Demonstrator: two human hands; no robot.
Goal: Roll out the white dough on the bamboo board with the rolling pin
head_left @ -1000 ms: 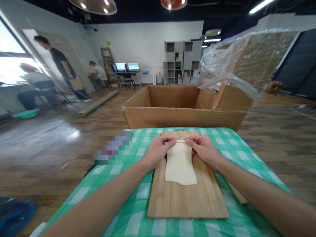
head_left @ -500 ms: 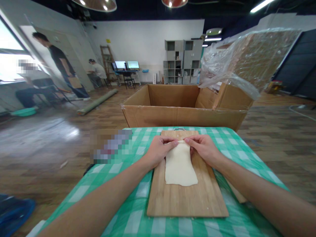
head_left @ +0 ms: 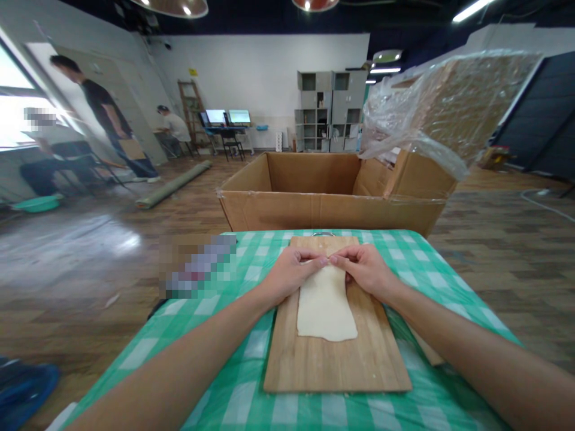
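Observation:
A flat, pale sheet of dough (head_left: 325, 308) lies lengthwise on a wooden cutting board (head_left: 336, 359). My left hand (head_left: 291, 272) and my right hand (head_left: 363, 269) meet at the dough's far edge. Both hands are closed, pinching that edge between thumbs and fingertips, and their fingertips almost touch. The board rests on a table under a green and white checked cloth (head_left: 224, 383).
A large open cardboard box (head_left: 327, 191) stands just beyond the table, with plastic-wrapped cardboard (head_left: 449, 108) rising at its right. A second board edge (head_left: 431, 353) shows at the right of the cutting board. People sit and stand far left near a window.
My two hands have drawn closer together along the dough's far edge, so the gap between their fingertips has closed. The dough stays on the board.

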